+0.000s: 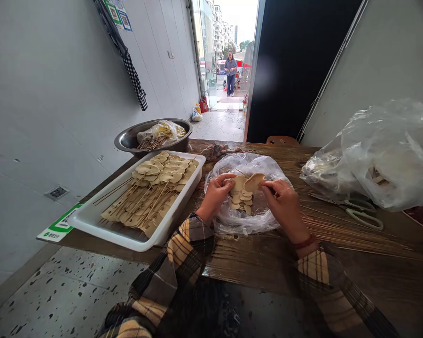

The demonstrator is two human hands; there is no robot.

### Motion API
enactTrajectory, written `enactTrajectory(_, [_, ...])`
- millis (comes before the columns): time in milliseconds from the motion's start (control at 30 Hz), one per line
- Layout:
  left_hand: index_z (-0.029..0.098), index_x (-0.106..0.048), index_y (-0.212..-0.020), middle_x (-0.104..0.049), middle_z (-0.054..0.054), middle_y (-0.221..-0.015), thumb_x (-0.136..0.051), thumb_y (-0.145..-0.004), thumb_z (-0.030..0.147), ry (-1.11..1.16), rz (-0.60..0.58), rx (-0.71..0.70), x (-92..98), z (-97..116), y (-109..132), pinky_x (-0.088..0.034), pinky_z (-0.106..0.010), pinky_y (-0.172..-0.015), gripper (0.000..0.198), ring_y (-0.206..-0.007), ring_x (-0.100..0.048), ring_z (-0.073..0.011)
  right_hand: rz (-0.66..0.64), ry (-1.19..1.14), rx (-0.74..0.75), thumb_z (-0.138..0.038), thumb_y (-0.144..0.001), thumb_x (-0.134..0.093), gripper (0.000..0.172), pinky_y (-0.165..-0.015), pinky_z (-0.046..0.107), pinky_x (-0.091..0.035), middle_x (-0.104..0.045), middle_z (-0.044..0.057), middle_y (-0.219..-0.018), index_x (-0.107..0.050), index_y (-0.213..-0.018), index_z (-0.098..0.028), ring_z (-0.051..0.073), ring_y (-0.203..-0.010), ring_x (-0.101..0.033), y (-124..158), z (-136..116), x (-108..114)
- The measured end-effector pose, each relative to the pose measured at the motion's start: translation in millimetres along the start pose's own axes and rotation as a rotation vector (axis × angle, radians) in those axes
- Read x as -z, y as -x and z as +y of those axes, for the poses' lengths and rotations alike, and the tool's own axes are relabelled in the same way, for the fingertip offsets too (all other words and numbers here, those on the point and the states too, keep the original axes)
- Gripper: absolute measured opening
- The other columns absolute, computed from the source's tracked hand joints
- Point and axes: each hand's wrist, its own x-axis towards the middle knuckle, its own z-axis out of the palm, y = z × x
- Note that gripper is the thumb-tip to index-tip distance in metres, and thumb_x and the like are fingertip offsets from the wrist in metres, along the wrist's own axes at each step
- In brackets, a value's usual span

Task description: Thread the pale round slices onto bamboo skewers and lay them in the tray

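Note:
My left hand (216,191) pinches a pale beige food slice (238,183) over an opened clear plastic bag (232,220) on the wooden table. My right hand (282,203) pinches a thin bamboo skewer that carries a second slice (254,181). The two slices touch between my hands. More loose slices (242,201) lie in the bag beneath them.
A white tray (91,217) of finished skewers sits at left. Behind it is a metal basin (127,139) with a bag and sticks. Loose bamboo skewers (338,225), scissors (364,217) and a large crumpled plastic bag (380,155) lie at right. A person (230,71) stands outside the doorway.

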Motion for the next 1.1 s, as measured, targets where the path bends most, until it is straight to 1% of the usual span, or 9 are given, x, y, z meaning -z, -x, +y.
enactTrajectory(133, [0.013, -0.072, -0.098, -0.062, -0.001, -0.067, -0.059, -0.079, 0.023, -0.384, -0.123, -0.016, 0.2, -8, -2, -0.044, -0.025, -0.061, 0.026, -0.061, -0.053, -0.0121, -0.003, 0.005, -0.010, -0.036, -0.094, -0.055, 0.022, -0.073, 0.036, -0.051, -0.070, 0.005, -0.087, -0.072, -0.092, -0.022, 0.021, -0.079, -0.064, 0, 0, 1])
enactTrajectory(267, [0.016, -0.073, -0.102, -0.067, -0.006, -0.086, -0.050, -0.080, 0.012, -0.900, -0.096, -0.234, -3.0, -12, 1, -0.047, -0.031, -0.076, 0.032, -0.077, -0.059, -0.0176, 0.002, 0.012, -0.015, -0.036, -0.094, -0.054, 0.023, -0.075, 0.036, -0.051, -0.070, 0.006, -0.088, -0.072, -0.092, -0.022, 0.021, -0.082, -0.064, -1, 1, 2])
enactTrajectory(433, [0.018, -0.070, -0.109, -0.065, -0.010, -0.111, -0.054, -0.082, 0.014, -1.155, -0.104, -0.387, -4.5, -9, 5, -0.045, -0.038, -0.093, 0.032, -0.102, -0.059, -0.0242, 0.008, 0.008, -0.026, -0.033, -0.094, -0.056, 0.021, -0.077, 0.035, -0.050, -0.070, 0.006, -0.089, -0.072, -0.093, -0.021, 0.021, -0.084, -0.065, -2, 0, 3])
enactTrajectory(533, [0.021, -0.072, -0.102, -0.067, -0.007, -0.114, -0.065, -0.078, 0.020, -1.175, -0.136, -0.434, -0.9, -6, 2, -0.042, -0.040, -0.099, 0.024, -0.108, -0.057, -0.0257, 0.019, 0.001, -0.019, -0.031, -0.093, -0.056, 0.019, -0.076, 0.035, -0.050, -0.070, 0.005, -0.087, -0.072, -0.091, -0.021, 0.021, -0.083, -0.065, -2, 0, 3])
enactTrajectory(633, [0.022, -0.074, -0.094, -0.070, -0.006, -0.108, -0.074, -0.072, 0.023, -1.193, -0.222, -0.404, 4.0, -6, -1, -0.044, -0.040, -0.095, 0.021, -0.103, -0.058, -0.0262, 0.028, -0.008, -0.006, -0.032, -0.093, -0.056, 0.019, -0.077, 0.036, -0.050, -0.071, 0.005, -0.087, -0.072, -0.091, -0.022, 0.021, -0.083, -0.065, -2, 2, 2])
enactTrajectory(800, [0.020, -0.073, -0.087, -0.073, -0.006, -0.099, -0.065, -0.079, 0.019, -1.080, -0.289, -0.362, 8.2, -7, -4, -0.045, -0.034, -0.089, 0.011, -0.094, -0.063, -0.0213, 0.024, -0.003, -0.010, -0.033, -0.093, -0.056, 0.019, -0.077, 0.036, -0.051, -0.071, 0.005, -0.088, -0.072, -0.091, -0.022, 0.021, -0.083, -0.065, -2, 2, 3])
enactTrajectory(867, [0.019, -0.073, -0.083, -0.074, -0.006, -0.093, -0.059, -0.084, 0.019, -1.026, -0.273, -0.350, 7.8, -8, -5, -0.045, -0.033, -0.085, 0.014, -0.088, -0.064, -0.0195, 0.024, -0.004, -0.008, -0.033, -0.093, -0.056, 0.019, -0.076, 0.036, -0.050, -0.071, 0.005, -0.088, -0.072, -0.091, -0.022, 0.021, -0.083, -0.065, -2, 2, 3])
enactTrajectory(967, [0.017, -0.071, -0.079, -0.072, -0.005, -0.083, -0.057, -0.085, 0.023, -0.949, -0.182, -0.287, 7.2, -10, -6, -0.043, -0.029, -0.073, 0.017, -0.075, -0.060, -0.0167, 0.023, -0.004, -0.012, -0.034, -0.094, -0.055, 0.020, -0.074, 0.036, -0.050, -0.071, 0.005, -0.087, -0.071, -0.091, -0.022, 0.021, -0.081, -0.065, -3, 1, 4])
enactTrajectory(1100, [0.015, -0.065, -0.079, -0.062, -0.001, -0.069, -0.057, -0.082, 0.034, -0.630, -0.092, -0.154, 9.9, -10, -9, -0.038, -0.024, -0.060, 0.021, -0.064, -0.051, -0.0124, 0.016, 0.002, -0.015, -0.036, -0.094, -0.054, 0.022, -0.073, 0.036, -0.050, -0.070, 0.005, -0.087, -0.072, -0.092, -0.022, 0.021, -0.080, -0.064, -3, 0, 4])
